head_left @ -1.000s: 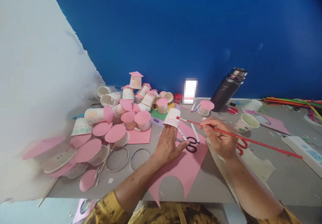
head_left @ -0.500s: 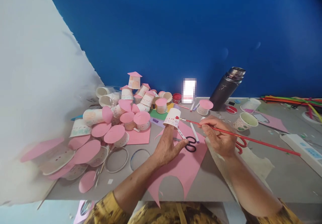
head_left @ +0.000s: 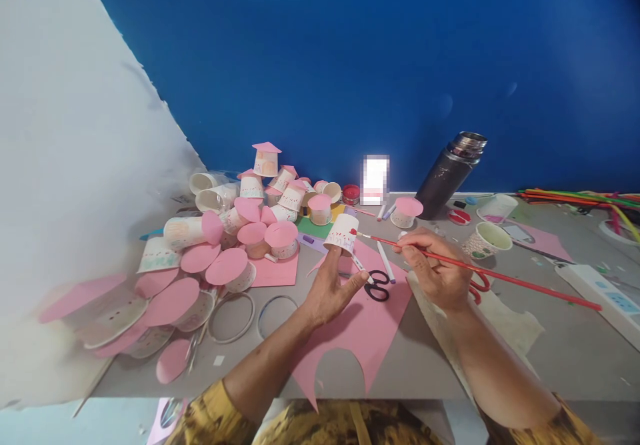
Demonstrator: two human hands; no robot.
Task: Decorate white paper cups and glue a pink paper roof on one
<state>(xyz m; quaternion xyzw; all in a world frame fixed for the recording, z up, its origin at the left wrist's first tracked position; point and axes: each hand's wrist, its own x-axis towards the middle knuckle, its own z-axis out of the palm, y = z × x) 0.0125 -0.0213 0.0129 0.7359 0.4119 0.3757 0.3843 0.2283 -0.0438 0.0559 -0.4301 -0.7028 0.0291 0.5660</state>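
Note:
My left hand (head_left: 327, 285) has its fingers up inside an upside-down white paper cup (head_left: 342, 230), holding it from within; the thumb points out to the right. Purple strokes and red dots mark the cup's side. In a pinch, my right hand (head_left: 435, 265) grips a long red paintbrush (head_left: 510, 277), whose tip meets a red spot on the cup's right side. Below the cup lie black-handled scissors (head_left: 377, 285) and a white marker (head_left: 362, 268) on a cut pink paper sheet (head_left: 360, 325). Red-handled scissors (head_left: 480, 285) show partly behind my right hand.
Several decorated cups with pink paper roofs (head_left: 227, 266) crowd the left side. Two tape rings (head_left: 231, 318) lie before them. A red paint jar (head_left: 351, 195) stands at the back. On the right are a dark flask (head_left: 451, 175), a green-patterned cup (head_left: 487, 241) and a power strip (head_left: 605, 298).
The brush tip has shifted very slightly against the cup. My left thumb has drawn a little to the left. Otherwise both hands keep nearly the same place.

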